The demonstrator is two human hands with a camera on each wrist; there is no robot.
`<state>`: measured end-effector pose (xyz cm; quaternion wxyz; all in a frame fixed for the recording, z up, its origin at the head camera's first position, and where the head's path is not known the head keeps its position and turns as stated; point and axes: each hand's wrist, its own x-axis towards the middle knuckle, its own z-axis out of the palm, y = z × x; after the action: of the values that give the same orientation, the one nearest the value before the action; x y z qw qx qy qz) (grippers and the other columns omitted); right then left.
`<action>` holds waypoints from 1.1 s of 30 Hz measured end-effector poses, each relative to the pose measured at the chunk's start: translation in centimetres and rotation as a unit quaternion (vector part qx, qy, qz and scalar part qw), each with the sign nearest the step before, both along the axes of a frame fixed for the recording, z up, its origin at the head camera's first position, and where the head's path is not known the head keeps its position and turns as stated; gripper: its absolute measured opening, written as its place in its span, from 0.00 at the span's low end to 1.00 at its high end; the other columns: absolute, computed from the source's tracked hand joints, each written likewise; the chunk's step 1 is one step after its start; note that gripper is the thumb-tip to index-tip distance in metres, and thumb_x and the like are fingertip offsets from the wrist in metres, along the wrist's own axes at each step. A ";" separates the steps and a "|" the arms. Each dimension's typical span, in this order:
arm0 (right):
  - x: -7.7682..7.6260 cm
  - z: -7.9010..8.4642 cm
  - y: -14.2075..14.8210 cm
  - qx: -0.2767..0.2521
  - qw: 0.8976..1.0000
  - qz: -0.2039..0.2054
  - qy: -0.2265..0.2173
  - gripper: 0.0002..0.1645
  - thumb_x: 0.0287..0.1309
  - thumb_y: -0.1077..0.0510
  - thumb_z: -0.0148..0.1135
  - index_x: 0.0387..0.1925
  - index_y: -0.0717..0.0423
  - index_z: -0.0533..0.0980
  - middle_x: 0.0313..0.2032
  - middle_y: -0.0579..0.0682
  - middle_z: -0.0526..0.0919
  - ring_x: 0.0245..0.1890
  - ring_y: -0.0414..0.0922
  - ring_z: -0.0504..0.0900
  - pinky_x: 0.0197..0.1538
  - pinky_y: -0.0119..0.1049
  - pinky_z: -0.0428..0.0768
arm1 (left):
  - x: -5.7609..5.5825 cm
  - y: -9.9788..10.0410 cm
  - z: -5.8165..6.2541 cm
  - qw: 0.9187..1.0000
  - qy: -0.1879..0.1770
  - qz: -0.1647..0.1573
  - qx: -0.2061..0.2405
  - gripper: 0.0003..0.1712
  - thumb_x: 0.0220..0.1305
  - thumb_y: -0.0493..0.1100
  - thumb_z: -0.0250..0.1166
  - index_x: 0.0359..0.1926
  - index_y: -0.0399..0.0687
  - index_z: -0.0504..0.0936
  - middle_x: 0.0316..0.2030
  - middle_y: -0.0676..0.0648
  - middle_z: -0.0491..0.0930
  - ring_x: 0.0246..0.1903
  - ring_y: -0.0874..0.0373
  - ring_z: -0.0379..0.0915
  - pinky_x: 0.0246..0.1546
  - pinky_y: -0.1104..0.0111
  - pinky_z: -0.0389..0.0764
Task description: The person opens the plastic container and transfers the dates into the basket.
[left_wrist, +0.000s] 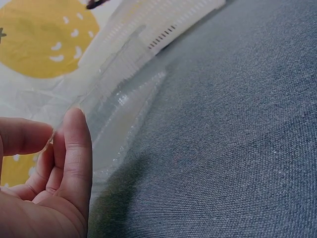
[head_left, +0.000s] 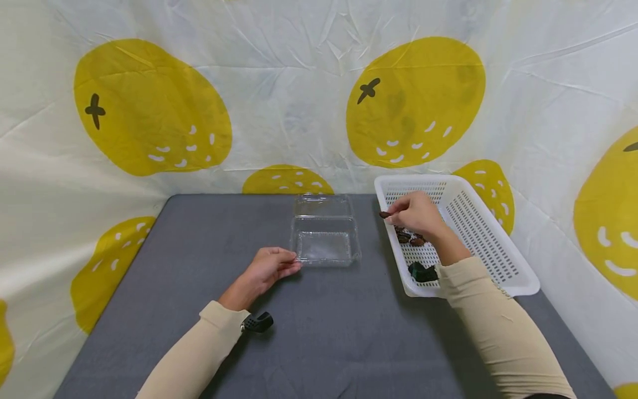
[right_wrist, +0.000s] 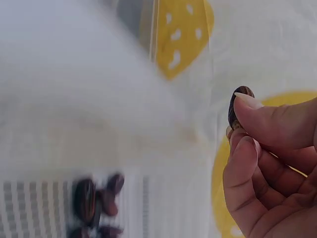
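My left hand point(head_left: 271, 267) pinches the near left corner of a clear plastic clamshell box point(head_left: 326, 246), thumb and fingers on its thin rim. The box stands on the table with its lid point(head_left: 323, 206) folded back, away from me. My right hand point(head_left: 417, 213) holds a small glossy brown oval piece point(right_wrist: 239, 106) with lighter streaks between thumb and fingertips. That hand is over the left rim of a white perforated basket point(head_left: 498, 238). More dark brown pieces point(head_left: 411, 238) lie in the basket below, partly hidden by the hand.
A grey cloth point(head_left: 319, 332) covers the table. Behind and on both sides hangs a white curtain point(head_left: 289, 105) with yellow fruit prints. The basket stands at the right, close to the curtain; its raised side wall faces the clear box.
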<state>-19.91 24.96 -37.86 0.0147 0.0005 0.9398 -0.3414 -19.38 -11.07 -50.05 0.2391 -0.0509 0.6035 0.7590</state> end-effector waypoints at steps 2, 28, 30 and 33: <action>0.1 -0.1 1.3 0.003 1.000 -0.006 0.003 0.13 0.57 0.59 0.75 0.42 0.63 0.87 0.37 0.58 0.89 0.35 0.50 0.83 0.34 0.33 0.80 | 0.1 0.0 0.0 1.000 0.001 0.002 0.002 0.15 0.74 0.28 0.59 0.55 0.17 0.74 0.27 0.48 0.85 0.30 0.60 0.87 0.37 0.73 0.91; 0.0 -4.4 10.2 0.016 0.995 0.013 -0.101 0.15 0.55 0.62 0.76 0.41 0.68 0.86 0.34 0.55 0.89 0.34 0.48 0.83 0.40 0.42 0.89 | 0.2 0.3 0.0 1.000 0.001 0.017 -0.013 0.11 0.73 0.30 0.60 0.49 0.23 0.78 0.27 0.47 0.84 0.31 0.59 0.86 0.37 0.70 0.92; -0.1 -4.6 10.1 0.021 0.993 0.022 -0.110 0.15 0.54 0.63 0.76 0.42 0.69 0.86 0.33 0.55 0.90 0.33 0.48 0.83 0.40 0.42 0.89 | 0.2 0.4 0.2 1.000 -0.001 0.020 -0.017 0.10 0.72 0.30 0.60 0.48 0.24 0.78 0.27 0.47 0.84 0.31 0.59 0.86 0.37 0.70 0.92; -0.3 -4.9 10.0 0.031 0.991 0.031 -0.129 0.15 0.53 0.65 0.76 0.42 0.70 0.86 0.32 0.55 0.90 0.32 0.47 0.83 0.39 0.42 0.90 | 0.2 0.5 0.3 0.999 -0.002 0.024 -0.023 0.11 0.72 0.31 0.60 0.50 0.23 0.78 0.27 0.47 0.84 0.30 0.59 0.86 0.36 0.70 0.92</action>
<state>-20.18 34.97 -42.79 0.1458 0.0162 0.9397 -0.3090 -19.15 -10.57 -49.71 0.2210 -0.0726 0.6188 0.7503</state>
